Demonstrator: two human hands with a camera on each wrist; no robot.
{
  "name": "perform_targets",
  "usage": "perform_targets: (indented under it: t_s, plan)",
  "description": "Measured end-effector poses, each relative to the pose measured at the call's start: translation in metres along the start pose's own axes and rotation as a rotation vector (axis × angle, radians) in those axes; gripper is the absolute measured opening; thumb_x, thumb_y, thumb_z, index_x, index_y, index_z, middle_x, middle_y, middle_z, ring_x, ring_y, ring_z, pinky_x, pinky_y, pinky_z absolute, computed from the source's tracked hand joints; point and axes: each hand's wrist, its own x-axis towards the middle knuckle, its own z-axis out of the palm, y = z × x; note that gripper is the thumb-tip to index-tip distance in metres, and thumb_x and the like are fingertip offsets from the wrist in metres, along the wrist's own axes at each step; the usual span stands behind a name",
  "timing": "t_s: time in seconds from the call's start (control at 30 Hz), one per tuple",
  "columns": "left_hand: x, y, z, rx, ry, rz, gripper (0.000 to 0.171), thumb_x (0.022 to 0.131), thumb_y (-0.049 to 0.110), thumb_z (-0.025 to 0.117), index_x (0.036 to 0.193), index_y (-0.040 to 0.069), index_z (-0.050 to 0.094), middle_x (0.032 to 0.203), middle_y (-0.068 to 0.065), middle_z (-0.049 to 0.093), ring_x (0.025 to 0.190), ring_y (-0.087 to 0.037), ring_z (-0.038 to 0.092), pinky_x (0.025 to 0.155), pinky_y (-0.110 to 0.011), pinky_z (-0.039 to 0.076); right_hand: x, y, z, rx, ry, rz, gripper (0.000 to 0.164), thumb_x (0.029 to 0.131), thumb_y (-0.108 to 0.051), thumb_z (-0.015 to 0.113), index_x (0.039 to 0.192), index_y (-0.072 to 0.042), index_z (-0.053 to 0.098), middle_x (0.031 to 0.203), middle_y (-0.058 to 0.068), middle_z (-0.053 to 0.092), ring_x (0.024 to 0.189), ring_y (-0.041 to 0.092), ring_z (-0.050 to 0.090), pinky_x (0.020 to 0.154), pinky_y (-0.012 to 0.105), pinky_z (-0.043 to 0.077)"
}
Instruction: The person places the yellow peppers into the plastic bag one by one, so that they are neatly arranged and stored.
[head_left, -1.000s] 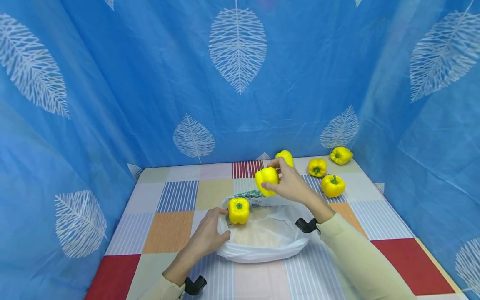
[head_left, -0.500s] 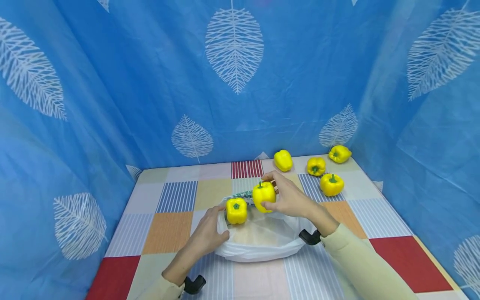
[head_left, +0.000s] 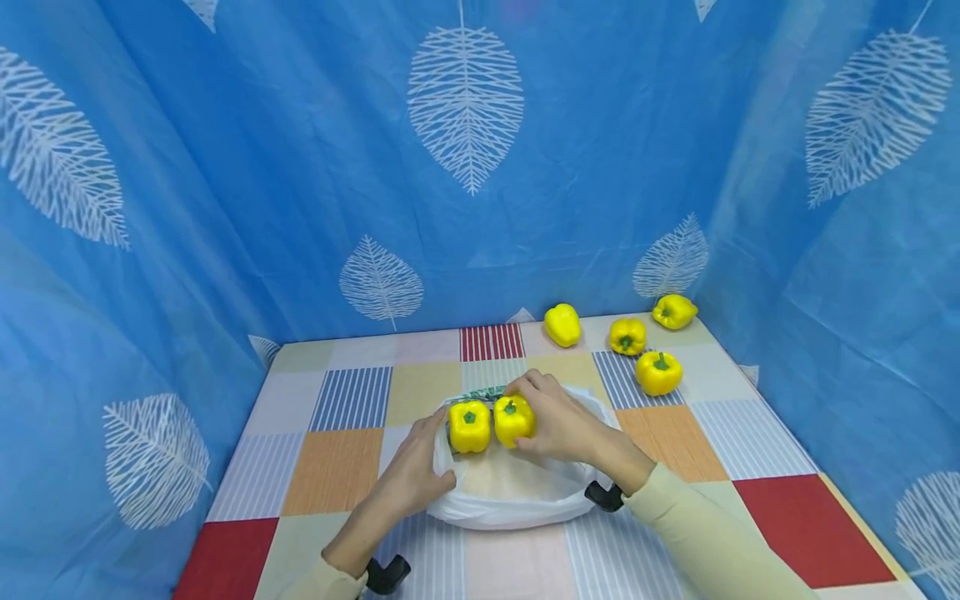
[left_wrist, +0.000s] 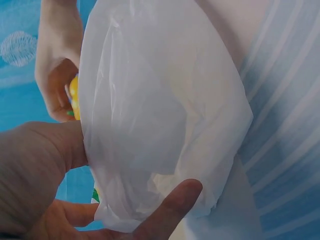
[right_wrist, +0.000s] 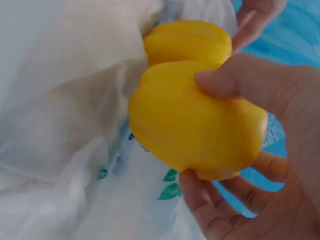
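In the head view, a yellow bell pepper (head_left: 514, 421) is held by my right hand (head_left: 557, 421) over the far part of a white plastic bag (head_left: 517, 512). Thumb and fingers grip that pepper from opposite sides in the right wrist view. Just left of it, a second yellow bell pepper (head_left: 469, 427) sits at the bag's far left, stem up. My left hand (head_left: 408, 468) holds the bag's left side, thumb towards me and index finger at the far side. In the left wrist view, the bag's plastic (left_wrist: 165, 100) stretches between thumb and fingers and hides part of them.
Several more yellow bell peppers lie at the back right: one (head_left: 562, 325) near the back edge, one (head_left: 627, 336) beside it, one (head_left: 675, 312) in the corner and one (head_left: 659, 373) nearer. Blue leaf-patterned curtains (head_left: 465, 275) surround the patchwork tablecloth (head_left: 345, 471).
My right hand has brought its bell pepper down and slightly left, close beside the other pepper in the bag. My left hand has stayed at the bag's left side.
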Motion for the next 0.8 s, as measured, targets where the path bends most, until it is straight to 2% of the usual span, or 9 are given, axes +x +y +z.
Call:
perform_targets:
  t_s: [0.2,0.47,0.8]
  plan:
    - [-0.003,-0.003,-0.001,-0.004,-0.01,0.025,0.106,0.086,-0.001,0.092,0.179,0.002,0.041,0.178,-0.03,0.049,0.161,-0.052,0.057,0.128,-0.071,0.053,0.002,-0.003,0.011,-0.069,0.002,0.028,0.072,0.089,-0.022,0.102,0.15,-0.009,0.064,0.144,0.013,0.064,0.127,0.03,0.065,0.112,0.049,0.068]
    - [-0.003,-0.004,-0.002,-0.007,-0.001,0.038,0.108,0.084,-0.002,0.093,0.178,0.001,0.04,0.178,-0.031,0.049,0.159,-0.053,0.058,0.127,-0.072,0.054,0.008,-0.006,0.021,-0.148,0.026,0.056,0.072,0.09,-0.026,0.103,0.148,-0.012,0.064,0.141,0.013,0.065,0.122,0.031,0.065,0.103,0.046,0.07]
    - [-0.003,-0.002,0.001,-0.005,-0.012,0.022,0.108,0.085,-0.002,0.094,0.179,0.002,0.04,0.179,-0.031,0.048,0.16,-0.054,0.057,0.125,-0.072,0.055,0.001,-0.006,0.014,-0.15,0.015,0.045,0.082,0.09,-0.029,0.104,0.158,-0.012,0.062,0.148,0.017,0.063,0.125,0.032,0.066,0.097,0.043,0.071]
